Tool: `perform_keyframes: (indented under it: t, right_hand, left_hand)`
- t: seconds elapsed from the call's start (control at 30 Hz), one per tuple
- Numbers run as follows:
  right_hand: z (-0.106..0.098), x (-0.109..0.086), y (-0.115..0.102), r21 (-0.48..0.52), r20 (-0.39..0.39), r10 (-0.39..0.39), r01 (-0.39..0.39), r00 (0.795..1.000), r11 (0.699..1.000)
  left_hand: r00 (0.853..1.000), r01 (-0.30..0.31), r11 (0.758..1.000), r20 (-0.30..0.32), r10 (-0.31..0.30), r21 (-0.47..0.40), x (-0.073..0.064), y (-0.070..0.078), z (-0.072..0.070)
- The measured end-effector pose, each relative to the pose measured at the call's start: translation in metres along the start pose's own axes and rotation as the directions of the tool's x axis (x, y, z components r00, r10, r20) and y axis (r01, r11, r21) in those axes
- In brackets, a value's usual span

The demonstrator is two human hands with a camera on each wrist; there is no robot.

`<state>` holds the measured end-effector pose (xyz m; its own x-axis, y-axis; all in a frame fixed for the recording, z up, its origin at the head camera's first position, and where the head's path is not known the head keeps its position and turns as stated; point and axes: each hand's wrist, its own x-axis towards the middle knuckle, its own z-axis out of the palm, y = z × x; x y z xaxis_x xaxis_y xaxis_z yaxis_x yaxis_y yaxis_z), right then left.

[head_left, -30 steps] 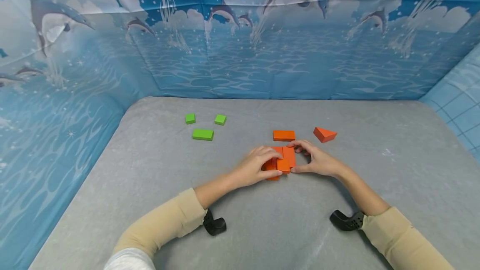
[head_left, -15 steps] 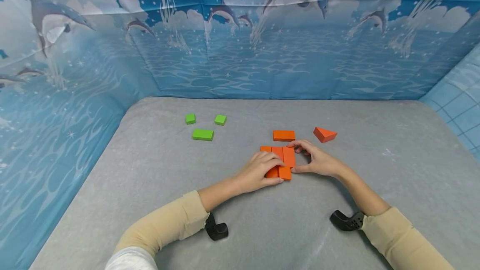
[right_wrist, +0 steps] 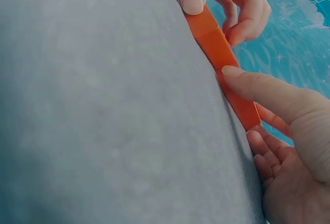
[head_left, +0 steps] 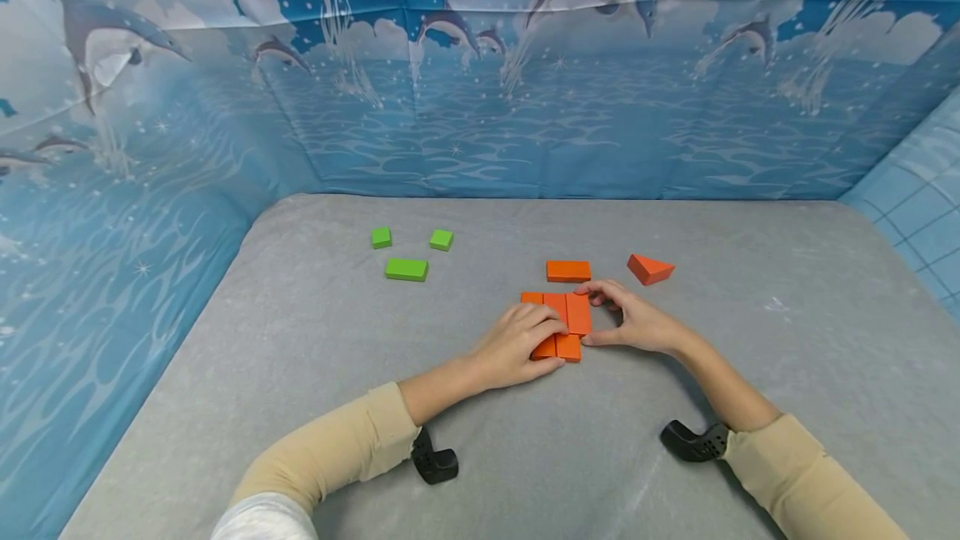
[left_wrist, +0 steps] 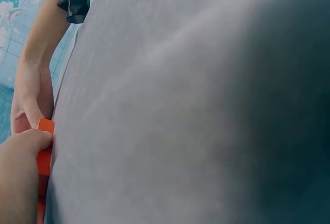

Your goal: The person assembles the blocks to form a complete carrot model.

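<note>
my left hand (head_left: 512,346) is curled down over the orange cluster (head_left: 555,305) on the grey cloth (head_left: 525,457), thumb against the near side and fingers reaching over the top, pinching the near-right block (head_left: 569,348); whether that hold takes in its neighbour as well i cannot tell, since my own fingers hide it. my right hand (head_left: 637,321) grips the right-hand block (head_left: 578,315) by its ends, index finger at the far corner, thumb at the near one. the cluster lies flat between my hands, pieces side by side with thin seams. what worries me: if i push harder on one side than the other, a seam could open and a row could skew, because nothing but my fingers seems to hold these pieces in line. lifting my left fingers unevenly might drag a block along, and the soft-looking cloth could ruck under a sliding piece. my right index finger sits close to the oblong block (head_left: 567,271) just beyond, so a careless knuckle could nudge it; the triangular block (head_left: 649,270) and the green blocks (head_left: 407,269) look far enough off to be safe. as for brands or labels, i can read none: no writing shows on the blocks, the black wrist devices (head_left: 692,442) or the dolphin-printed backdrop (head_left: 480,123).
</note>
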<state>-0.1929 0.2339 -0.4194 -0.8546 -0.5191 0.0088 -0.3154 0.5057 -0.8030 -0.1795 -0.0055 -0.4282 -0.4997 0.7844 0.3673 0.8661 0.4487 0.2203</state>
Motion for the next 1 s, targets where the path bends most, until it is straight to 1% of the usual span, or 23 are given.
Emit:
perform_keyframes:
  t: [0.17, 0.4, 0.53, 0.7, 0.83, 1.0]
  right_hand:
    - [0.0, 0.0, 0.0, 0.0, 0.0, 0.0, 0.0, 1.0, 1.0]
    - [0.0, 0.0, 0.0, 0.005, 0.002, -0.005, 0.005, 1.0, 1.0]
    - [0.0, 0.0, 0.0, -0.001, 0.0, -0.005, 0.005, 1.0, 1.0]
    - [0.0, 0.0, 0.0, -0.01, -0.001, -0.004, 0.004, 1.0, 1.0]
    - [-0.001, 0.0, 0.0, -0.006, 0.0, -0.006, 0.006, 1.0, 1.0]
    - [-0.001, -0.001, 0.0, -0.003, 0.0, -0.01, 0.01, 1.0, 1.0]
  left_hand:
    - [1.0, -0.009, 1.0, -0.014, 0.009, 0.006, -0.001, -0.001, 0.002]
    - [0.999, -0.033, 0.998, -0.016, 0.032, -0.051, -0.004, -0.007, 0.002]
    - [0.997, -0.063, 0.996, -0.046, 0.06, -0.062, -0.007, -0.01, -0.002]
    - [0.99, -0.113, 0.993, -0.087, 0.11, -0.032, -0.01, -0.013, -0.004]
    - [0.987, -0.126, 0.992, -0.107, 0.122, -0.023, -0.011, -0.015, -0.003]
    - [0.983, -0.136, 0.99, -0.126, 0.131, -0.033, -0.011, -0.016, -0.002]
